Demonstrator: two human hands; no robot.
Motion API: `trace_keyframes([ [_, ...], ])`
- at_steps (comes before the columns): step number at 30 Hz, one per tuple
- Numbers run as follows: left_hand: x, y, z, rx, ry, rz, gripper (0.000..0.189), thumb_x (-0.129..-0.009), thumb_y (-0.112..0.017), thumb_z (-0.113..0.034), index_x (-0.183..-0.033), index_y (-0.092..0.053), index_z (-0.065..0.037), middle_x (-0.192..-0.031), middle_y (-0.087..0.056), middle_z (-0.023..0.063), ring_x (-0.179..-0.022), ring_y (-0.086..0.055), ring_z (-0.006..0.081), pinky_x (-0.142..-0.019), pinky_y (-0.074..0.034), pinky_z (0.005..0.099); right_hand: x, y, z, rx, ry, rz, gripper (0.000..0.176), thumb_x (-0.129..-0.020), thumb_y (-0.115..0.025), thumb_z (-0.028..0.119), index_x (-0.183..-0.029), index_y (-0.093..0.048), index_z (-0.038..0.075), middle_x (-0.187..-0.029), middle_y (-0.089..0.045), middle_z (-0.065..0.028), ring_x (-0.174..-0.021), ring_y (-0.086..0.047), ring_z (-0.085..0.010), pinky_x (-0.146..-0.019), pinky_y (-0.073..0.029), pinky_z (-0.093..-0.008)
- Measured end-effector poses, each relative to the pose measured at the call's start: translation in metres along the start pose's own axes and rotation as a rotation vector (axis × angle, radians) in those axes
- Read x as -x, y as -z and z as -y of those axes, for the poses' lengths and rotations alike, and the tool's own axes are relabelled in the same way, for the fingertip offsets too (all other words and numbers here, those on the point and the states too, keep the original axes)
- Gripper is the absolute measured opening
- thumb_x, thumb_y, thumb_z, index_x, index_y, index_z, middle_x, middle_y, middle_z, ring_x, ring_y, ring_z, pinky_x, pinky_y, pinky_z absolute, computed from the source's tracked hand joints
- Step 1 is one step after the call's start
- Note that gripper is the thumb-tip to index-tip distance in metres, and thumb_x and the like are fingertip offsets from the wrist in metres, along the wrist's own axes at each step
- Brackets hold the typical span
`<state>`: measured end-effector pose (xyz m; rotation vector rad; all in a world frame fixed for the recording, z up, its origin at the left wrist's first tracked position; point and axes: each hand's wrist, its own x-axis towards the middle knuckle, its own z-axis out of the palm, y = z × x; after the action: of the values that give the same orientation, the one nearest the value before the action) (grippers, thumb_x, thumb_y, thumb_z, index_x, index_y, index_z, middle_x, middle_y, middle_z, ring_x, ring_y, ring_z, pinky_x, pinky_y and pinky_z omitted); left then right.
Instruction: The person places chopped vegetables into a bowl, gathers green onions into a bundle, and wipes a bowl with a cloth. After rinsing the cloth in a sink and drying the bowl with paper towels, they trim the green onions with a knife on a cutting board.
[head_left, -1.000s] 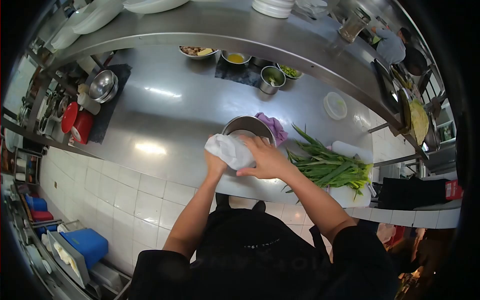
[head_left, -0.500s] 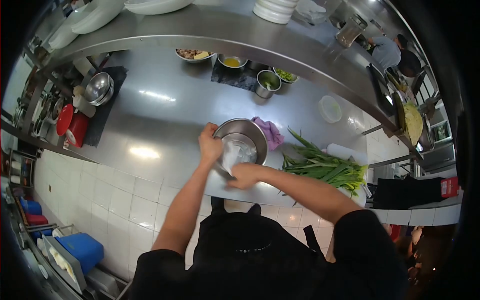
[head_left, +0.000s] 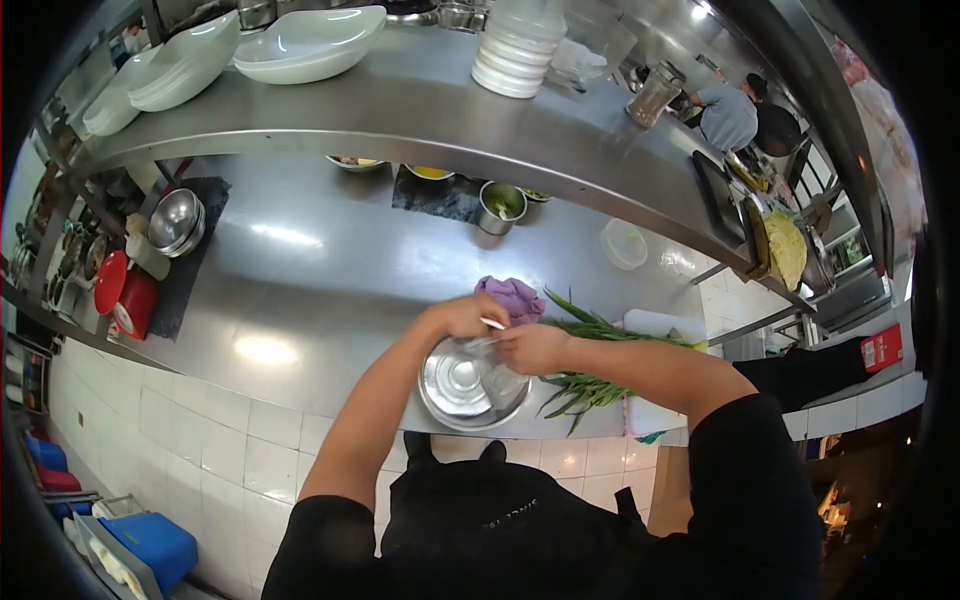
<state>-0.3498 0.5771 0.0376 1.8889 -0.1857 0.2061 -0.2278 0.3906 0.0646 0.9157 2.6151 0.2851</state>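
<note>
The steel bowl [head_left: 462, 382] sits at the counter's near edge. Left hand [head_left: 462, 315] and right hand [head_left: 532, 348] curl shut over its far rim, pinching a white cloth [head_left: 491, 323] between them, with a purple rag [head_left: 512, 296] just beyond.

Whatever the left hand [head_left: 462, 315] and right hand [head_left: 535, 348] pinch above the bowl [head_left: 450, 385] is too blurred to tell. At its 3 o'clock, the right forearm hides most of the greens [head_left: 578, 392]. At 12 o'clock, the shelf [head_left: 420, 110] half-hides small dishes [head_left: 500, 205].
</note>
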Motion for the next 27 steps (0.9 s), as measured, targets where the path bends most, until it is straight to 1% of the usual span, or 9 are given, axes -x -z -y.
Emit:
trace_keyframes([
  [3, -0.006, 0.01, -0.014, -0.252, 0.154, 0.43, 0.031, -0.076, -0.063, -0.001, -0.106, -0.069, -0.005, -0.098, -0.071, 0.0164, -0.089, -0.066, 0.0274, -0.08, -0.05, 0.0339, -0.015, -0.01, 0.014, 0.127, -0.134, 0.068, 0.014, -0.072, -0.06, 0.017, -0.067, -0.072, 0.013, -0.084, -0.07, -0.0022, -0.093, -0.062, -0.0174, -0.108, -0.033, -0.0331],
  [5, 0.03, 0.033, -0.011, -0.51, 0.377, -0.312, 0.039, -0.075, -0.065, -0.006, -0.114, -0.066, -0.006, -0.111, -0.068, 0.018, -0.099, -0.066, 0.0304, -0.084, -0.05, 0.0352, -0.027, -0.006, 0.015, -0.235, -0.304, 0.189, 0.015, -0.074, -0.061, 0.017, -0.076, -0.072, 0.007, -0.089, -0.071, -0.0092, -0.092, -0.065, -0.0247, -0.101, -0.041, -0.0365],
  [10, 0.048, -0.005, 0.006, -0.074, 0.463, -0.929, 0.047, -0.071, -0.056, 0.003, -0.117, -0.063, 0.001, -0.111, -0.068, 0.0186, -0.102, -0.066, 0.0292, -0.09, -0.05, 0.0337, -0.133, 0.009, 0.02, -1.218, -0.925, -0.026, 0.027, -0.076, -0.053, 0.012, -0.089, -0.062, -0.01, -0.091, -0.064, -0.0318, -0.087, -0.064, -0.044, -0.079, -0.051, -0.0503],
  [12, 0.05, 0.01, 0.027, 0.072, 0.452, -0.812, 0.048, -0.07, -0.054, 0.006, -0.117, -0.063, 0.001, -0.108, -0.069, 0.0166, -0.098, -0.067, 0.0259, -0.089, -0.05, 0.0326, -0.143, 0.001, 0.031, -1.192, -0.992, -0.14, 0.028, -0.075, -0.052, 0.011, -0.091, -0.063, -0.008, -0.09, -0.063, -0.0321, -0.086, -0.064, -0.0442, -0.08, -0.051, -0.0496],
  [16, 0.054, 0.029, 0.024, 0.157, 0.402, -0.536, 0.046, -0.068, -0.055, 0.01, -0.111, -0.068, 0.0, -0.098, -0.072, 0.0114, -0.09, -0.066, 0.0167, -0.082, -0.051, 0.0278, -0.047, 0.053, 0.002, -0.63, -0.208, 0.557, 0.024, -0.078, -0.059, 0.016, -0.097, -0.07, 0.004, -0.101, -0.07, -0.0099, -0.103, -0.064, -0.0267, -0.102, -0.041, -0.0439],
  [18, 0.038, 0.027, -0.008, 0.053, 0.454, -0.264, 0.038, -0.074, -0.063, 0.004, -0.112, -0.07, -0.002, -0.101, -0.072, 0.0084, -0.088, -0.065, 0.0141, -0.082, -0.051, 0.0274, -0.006, -0.043, -0.021, 0.121, -0.142, 0.269, 0.024, -0.085, -0.056, 0.022, -0.1, -0.07, 0.01, -0.11, -0.067, -0.003, -0.118, -0.055, -0.018, -0.113, -0.028, -0.0398],
  [22, 0.01, 0.011, 0.0, 0.039, 0.475, -0.078, 0.042, -0.071, -0.063, 0.006, -0.112, -0.07, -0.003, -0.1, -0.073, 0.0108, -0.088, -0.066, 0.0155, -0.083, -0.051, 0.0281, -0.006, -0.03, -0.034, 0.327, -0.157, -0.158, 0.03, -0.086, -0.051, 0.019, -0.109, -0.067, 0.01, -0.129, -0.059, -0.0066, -0.126, -0.047, -0.0169, -0.117, -0.02, -0.0384],
  [25, 0.023, 0.014, -0.015, 0.028, 0.533, -0.287, 0.045, -0.07, -0.059, 0.008, -0.112, -0.07, -0.002, -0.103, -0.073, 0.0134, -0.092, -0.068, 0.0184, -0.085, -0.051, 0.0283, -0.007, 0.018, 0.015, 0.103, -0.48, 0.04, 0.034, -0.087, -0.054, 0.023, -0.112, -0.065, 0.004, -0.128, -0.059, -0.0133, -0.122, -0.052, -0.0235, -0.113, -0.028, -0.0395],
  [27, 0.034, 0.0, 0.015, 0.029, 0.519, -0.337, 0.048, -0.069, -0.054, 0.009, -0.114, -0.069, -0.002, -0.104, -0.072, 0.0153, -0.095, -0.068, 0.0206, -0.088, -0.05, 0.0282, -0.022, 0.101, 0.007, -1.058, -0.504, 0.718, 0.039, -0.088, -0.057, 0.024, -0.114, -0.06, -0.005, -0.122, -0.06, -0.0201, -0.117, -0.056, -0.0293, -0.1, -0.043, -0.0384],
])
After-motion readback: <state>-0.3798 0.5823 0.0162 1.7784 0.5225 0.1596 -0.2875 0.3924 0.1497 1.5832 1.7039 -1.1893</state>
